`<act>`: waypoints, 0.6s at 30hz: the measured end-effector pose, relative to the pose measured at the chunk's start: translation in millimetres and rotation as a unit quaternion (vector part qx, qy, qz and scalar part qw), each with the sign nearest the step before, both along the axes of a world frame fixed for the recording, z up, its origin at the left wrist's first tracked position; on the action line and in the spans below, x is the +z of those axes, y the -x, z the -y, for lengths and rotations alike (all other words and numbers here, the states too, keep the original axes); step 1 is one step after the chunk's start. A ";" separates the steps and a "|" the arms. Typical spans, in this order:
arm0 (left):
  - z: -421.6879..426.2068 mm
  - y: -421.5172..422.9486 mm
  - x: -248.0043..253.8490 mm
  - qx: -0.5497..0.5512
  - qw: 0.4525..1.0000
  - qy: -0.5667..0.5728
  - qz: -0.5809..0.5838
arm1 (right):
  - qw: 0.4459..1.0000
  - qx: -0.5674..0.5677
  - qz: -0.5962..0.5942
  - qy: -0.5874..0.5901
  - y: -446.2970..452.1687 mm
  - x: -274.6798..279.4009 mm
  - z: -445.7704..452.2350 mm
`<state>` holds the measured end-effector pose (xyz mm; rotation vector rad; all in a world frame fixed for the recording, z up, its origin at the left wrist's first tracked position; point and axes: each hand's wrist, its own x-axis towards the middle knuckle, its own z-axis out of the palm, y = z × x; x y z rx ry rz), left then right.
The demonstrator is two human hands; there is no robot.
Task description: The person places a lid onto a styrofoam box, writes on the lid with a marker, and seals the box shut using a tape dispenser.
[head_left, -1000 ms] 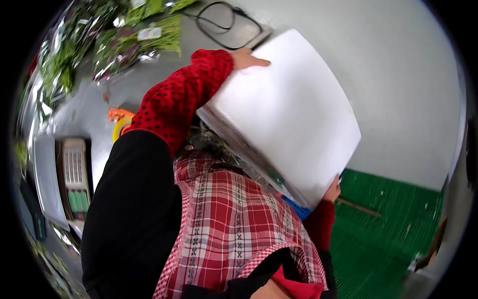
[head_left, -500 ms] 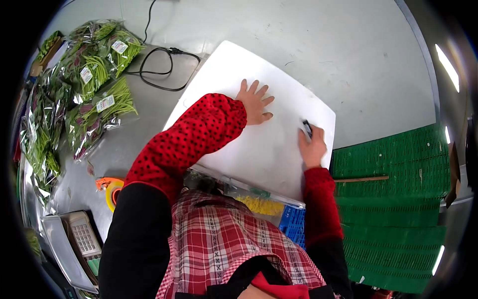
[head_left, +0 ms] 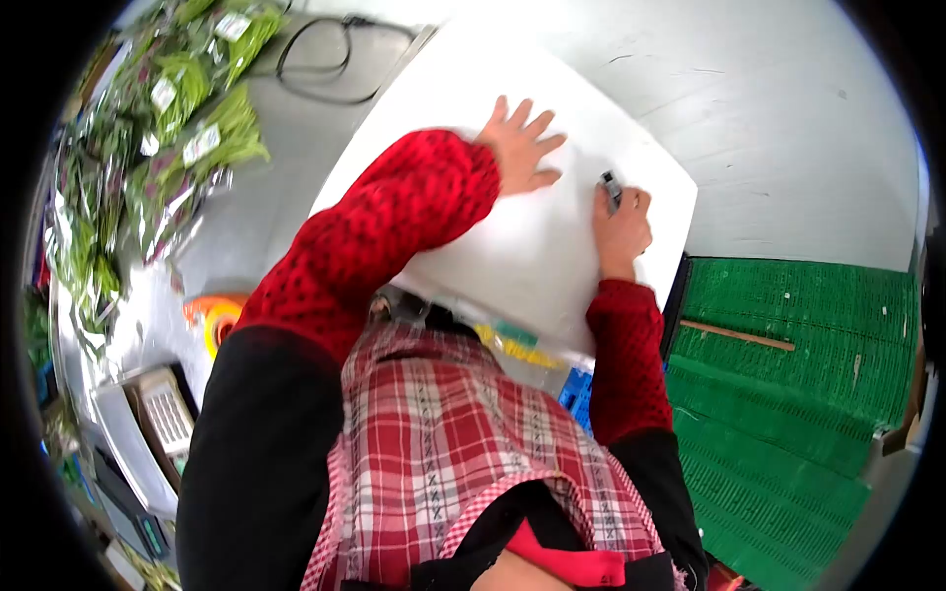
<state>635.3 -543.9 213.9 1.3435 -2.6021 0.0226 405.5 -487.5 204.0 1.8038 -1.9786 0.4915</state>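
Note:
My left hand (head_left: 519, 148) lies on a large white board or box lid (head_left: 493, 258), fingers spread. On the right part of the same white surface, my right hand (head_left: 622, 231) is closed around a small black-and-grey tool (head_left: 611, 187). Its dark end sticks out past my fingers; whether it is a marker or a cutter I cannot tell. The white surface has rounded corners and sits at a slant in front of my body.
Bagged leafy greens (head_left: 197, 98) lie on the metal table (head_left: 296, 177) at left. An orange tape dispenser (head_left: 212, 315), a scale with a keypad (head_left: 163, 419) and a black cable (head_left: 345, 59) are also there. Green slatted panels (head_left: 788, 394) stand at right.
The view has shifted, so the table things sit higher and further left. My right hand and the tool have moved toward the upper edge of the white surface. My left hand stays spread.

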 end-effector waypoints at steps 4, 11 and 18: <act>17.8 6.5 -3.2 0.003 0.999 -0.046 0.000 | 1.000 0.017 0.006 -0.020 7.4 -8.1 21.9; -51.4 -45.6 -22.4 -0.097 0.992 -0.075 -0.029 | 0.993 -0.005 0.003 -0.118 20.4 -32.7 34.2; -45.8 -64.0 -60.6 -0.085 0.989 -0.105 -0.059 | 0.988 -0.027 -0.005 -0.153 -2.4 -52.5 51.8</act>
